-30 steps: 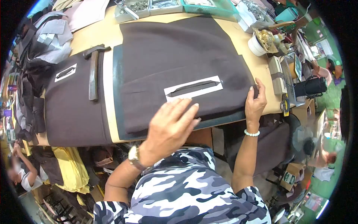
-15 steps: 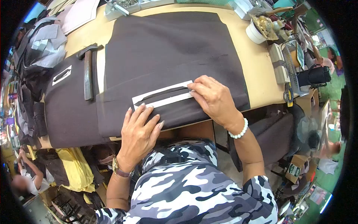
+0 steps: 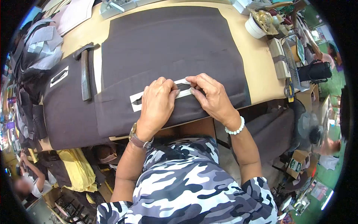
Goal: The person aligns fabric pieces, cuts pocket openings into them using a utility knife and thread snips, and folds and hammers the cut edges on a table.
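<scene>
A white strip [image 3: 137,107] with a long slot showing dark material lies on the large dark fabric panel [image 3: 167,41], near the table's front edge. My left hand [image 3: 158,106] rests over the strip's middle, hiding much of it, its fingers curled and its thumb pressed at the slot. At the strip's right end, my right hand [image 3: 212,97] pinches it between thumb and fingers. Between the two sets of fingertips the slot gapes, with dark fabric visible inside.
Left of the panel, a hammer [image 3: 86,74] lies on another dark piece, near a smaller white slotted patch [image 3: 59,76]. Scissors [image 3: 288,89] hang at the table's right edge by a wire basket [image 3: 300,80]. Fabric scraps [image 3: 44,41] are heaped at far left; a white tub [image 3: 255,28] stands back right.
My left hand has moved right and up along the strip, from its lower left edge to its middle, and its spread fingers have closed. My right hand stays at the right end.
</scene>
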The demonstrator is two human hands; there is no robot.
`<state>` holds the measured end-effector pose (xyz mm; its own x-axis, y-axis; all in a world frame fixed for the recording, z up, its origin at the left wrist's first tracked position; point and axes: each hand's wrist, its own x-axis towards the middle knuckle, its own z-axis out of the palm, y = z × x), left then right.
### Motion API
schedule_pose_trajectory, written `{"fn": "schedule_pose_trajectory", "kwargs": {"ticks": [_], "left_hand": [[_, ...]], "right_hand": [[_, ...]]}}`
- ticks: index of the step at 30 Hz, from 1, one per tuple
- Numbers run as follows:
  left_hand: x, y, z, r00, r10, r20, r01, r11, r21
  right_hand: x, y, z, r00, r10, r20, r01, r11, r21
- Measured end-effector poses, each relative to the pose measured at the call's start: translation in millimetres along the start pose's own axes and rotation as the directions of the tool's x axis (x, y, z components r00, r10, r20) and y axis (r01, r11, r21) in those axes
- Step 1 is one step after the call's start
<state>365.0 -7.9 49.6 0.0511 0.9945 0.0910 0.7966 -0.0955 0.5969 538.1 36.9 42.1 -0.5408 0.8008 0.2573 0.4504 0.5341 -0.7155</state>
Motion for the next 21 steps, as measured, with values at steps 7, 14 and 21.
{"fn": "schedule_pose_trajectory", "kwargs": {"ticks": [7,14,21], "left_hand": [[1,2,2,0.99,0.137,-0.029,-0.133,0.985,0.11],[4,-9,-14,0.994,0.048,0.1,-0.03,0.983,-0.18],[-12,-31,-14,0.995,0.095,-0.01,-0.095,0.972,-0.216]], "right_hand": [[0,2,1,0.999,-0.047,-0.002,0.047,0.999,-0.002],[2,2,-2,0.998,-0.038,0.051,0.038,0.999,-0.017],[3,4,-3,0.988,-0.1,0.119,0.113,0.988,-0.105]]}}
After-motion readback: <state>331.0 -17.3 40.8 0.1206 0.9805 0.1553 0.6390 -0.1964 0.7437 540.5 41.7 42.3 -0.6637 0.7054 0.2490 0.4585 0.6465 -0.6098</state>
